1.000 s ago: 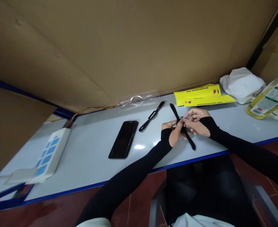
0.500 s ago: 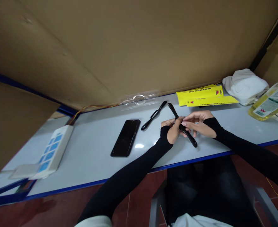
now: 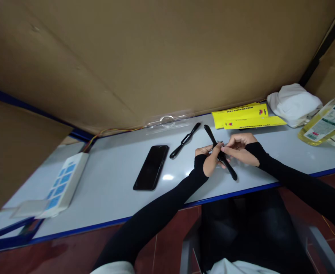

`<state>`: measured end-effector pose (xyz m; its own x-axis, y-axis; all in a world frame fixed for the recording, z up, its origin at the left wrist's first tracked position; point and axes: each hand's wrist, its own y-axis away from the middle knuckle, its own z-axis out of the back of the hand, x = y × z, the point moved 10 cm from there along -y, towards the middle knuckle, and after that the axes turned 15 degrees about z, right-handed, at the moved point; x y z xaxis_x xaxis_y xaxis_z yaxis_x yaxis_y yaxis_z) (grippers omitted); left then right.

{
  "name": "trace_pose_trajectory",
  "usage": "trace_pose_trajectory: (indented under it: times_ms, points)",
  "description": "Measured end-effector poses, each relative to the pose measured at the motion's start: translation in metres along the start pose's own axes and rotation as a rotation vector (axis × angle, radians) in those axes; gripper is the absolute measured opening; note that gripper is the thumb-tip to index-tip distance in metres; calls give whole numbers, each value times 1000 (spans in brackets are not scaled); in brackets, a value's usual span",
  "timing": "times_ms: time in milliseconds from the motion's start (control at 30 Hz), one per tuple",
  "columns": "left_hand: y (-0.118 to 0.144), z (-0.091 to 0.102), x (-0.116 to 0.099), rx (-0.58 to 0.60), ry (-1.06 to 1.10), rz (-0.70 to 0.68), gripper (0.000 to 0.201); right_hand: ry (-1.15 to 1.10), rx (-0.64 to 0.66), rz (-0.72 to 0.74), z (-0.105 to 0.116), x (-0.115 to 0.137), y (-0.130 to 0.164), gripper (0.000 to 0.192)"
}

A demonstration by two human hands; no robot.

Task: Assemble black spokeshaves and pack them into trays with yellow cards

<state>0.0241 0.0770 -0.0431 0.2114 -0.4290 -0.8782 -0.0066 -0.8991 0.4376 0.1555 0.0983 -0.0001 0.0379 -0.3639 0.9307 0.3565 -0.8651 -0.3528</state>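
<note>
Versus half a second before: the right hand [image 3: 239, 151] had curled back in, fingertips pinched at a small shiny part on the middle of the long black two-handled tool [image 3: 220, 157]; earlier its fingers lay flatter over the tool. The left hand [image 3: 210, 160] stayed wrapped round the tool's centre, thumb on top. Tool angle barely changed; it was held just above the white table [image 3: 113, 190], near its front edge.

Left to right on the table: a white box with blue squares [image 3: 61, 184] at the far left, a black phone [image 3: 151, 167] face up, a second black tool [image 3: 184, 140] lying loose just left of the hands, clear blister packaging [image 3: 167, 121] against the cardboard wall [image 3: 156, 57], yellow packaging cards [image 3: 245, 115], a white cloth [image 3: 294, 103], an oil bottle [image 3: 325, 121] at the right edge.
</note>
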Motion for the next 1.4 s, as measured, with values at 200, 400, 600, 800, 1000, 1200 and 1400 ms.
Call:
trace_pose_trajectory:
  times_ms: [200, 400, 600, 800, 1000, 1200, 1400]
  points:
    - [0, -1, 4, 6, -37, -15, 53, 26, 80, -4, -1, -2, -1, 38]
    - [2, -2, -1, 20, -72, -33, 54, 171, 117, 71, -3, 13, 2, 18]
    - [2, -3, 4, 14, -64, -23, 52, 45, 141, -68, -8, 2, 4, 20]
    - [5, -3, 0, 13, -71, -65, 51, -232, 155, -285, -20, -13, 8, 45]
    - [4, -4, -2, 23, -38, 5, 52, -208, 87, -251, -13, -11, 5, 56]
    - [-1, -1, 0, 9, 1, 45, 48, 27, 74, -54, -7, -1, 4, 51]
    - [1, -2, 0, 20, 15, 50, 46, 391, 55, 229, -6, 28, 5, 46]
